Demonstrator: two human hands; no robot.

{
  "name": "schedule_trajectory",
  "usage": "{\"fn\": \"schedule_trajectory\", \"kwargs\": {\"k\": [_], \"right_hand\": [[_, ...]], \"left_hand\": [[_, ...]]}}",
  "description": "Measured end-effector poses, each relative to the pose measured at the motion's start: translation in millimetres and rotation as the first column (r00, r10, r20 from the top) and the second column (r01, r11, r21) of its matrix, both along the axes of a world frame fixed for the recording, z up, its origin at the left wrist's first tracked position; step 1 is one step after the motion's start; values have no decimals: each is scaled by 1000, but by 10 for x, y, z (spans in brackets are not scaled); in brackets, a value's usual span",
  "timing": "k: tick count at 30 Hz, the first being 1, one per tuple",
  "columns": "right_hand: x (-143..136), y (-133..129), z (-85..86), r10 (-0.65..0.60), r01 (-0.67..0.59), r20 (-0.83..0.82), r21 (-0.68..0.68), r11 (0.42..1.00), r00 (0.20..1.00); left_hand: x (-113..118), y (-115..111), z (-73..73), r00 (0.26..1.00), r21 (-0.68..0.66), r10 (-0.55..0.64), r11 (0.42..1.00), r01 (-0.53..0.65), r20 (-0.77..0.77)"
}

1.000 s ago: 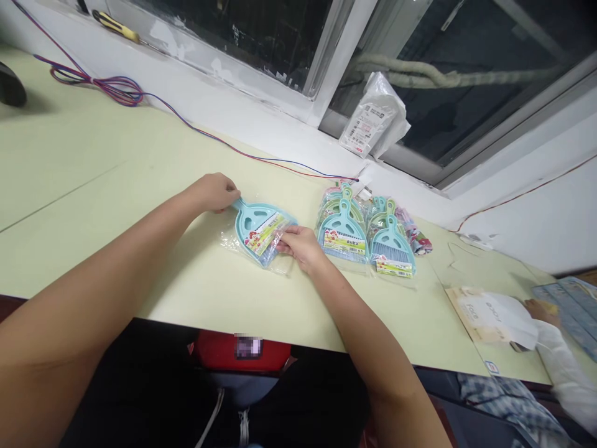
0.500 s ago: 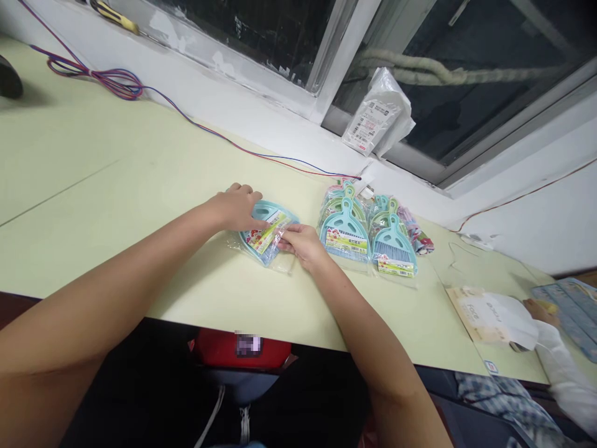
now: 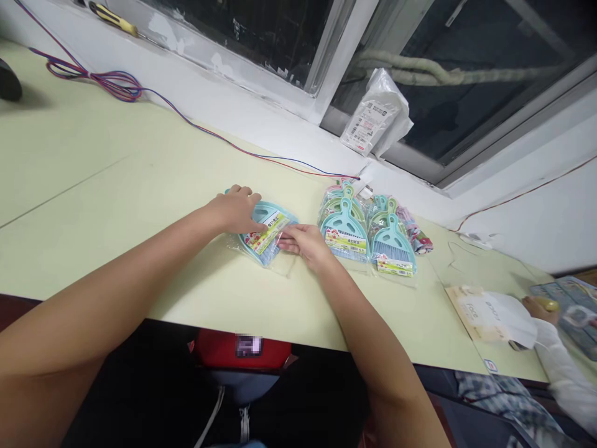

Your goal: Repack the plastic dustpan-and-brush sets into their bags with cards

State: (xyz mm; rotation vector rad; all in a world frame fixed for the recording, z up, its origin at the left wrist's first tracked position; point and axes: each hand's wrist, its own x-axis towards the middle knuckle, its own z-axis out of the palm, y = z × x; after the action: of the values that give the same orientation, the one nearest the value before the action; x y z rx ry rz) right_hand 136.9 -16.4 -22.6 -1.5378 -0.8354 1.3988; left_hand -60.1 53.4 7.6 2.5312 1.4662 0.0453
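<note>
A light-blue dustpan and brush set in a clear plastic bag lies tilted on the table in front of me. It bears a green, white and red label. My left hand grips its upper left part, thumb on the front and fingers over the far side; the handle is mostly hidden. At the bag's right edge is my right hand, thumb above and fingers beneath, holding the plastic. Just right of it stand two rows of similar bagged sets, with a blue dustpan and another blue dustpan in front.
Red and blue cable runs along the wall on the pale table. A white plastic package leans at the window. At right, a co-worker's hand is near a paper bag. A screwdriver lies on the sill.
The bagged set has barely moved; its label faces up a little more plainly. My right fingers are slightly straighter at the bag's edge. At far right, a pale item now shows on the blue mat.
</note>
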Motion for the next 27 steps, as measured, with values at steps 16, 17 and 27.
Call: {"fn": "schedule_trajectory", "kwargs": {"k": [16, 17, 27], "right_hand": [[127, -109, -72, 1, -426, 877, 232, 874, 480], [128, -110, -73, 3, -423, 878, 228, 877, 478], [149, -110, -83, 18, -415, 857, 231, 880, 515]], "left_hand": [[-26, 20, 16, 1000, -12, -16, 1000, 16, 18], [-29, 20, 21, 1000, -12, -17, 1000, 17, 20], [-55, 35, 28, 999, -5, -4, 1000, 4, 42]]}}
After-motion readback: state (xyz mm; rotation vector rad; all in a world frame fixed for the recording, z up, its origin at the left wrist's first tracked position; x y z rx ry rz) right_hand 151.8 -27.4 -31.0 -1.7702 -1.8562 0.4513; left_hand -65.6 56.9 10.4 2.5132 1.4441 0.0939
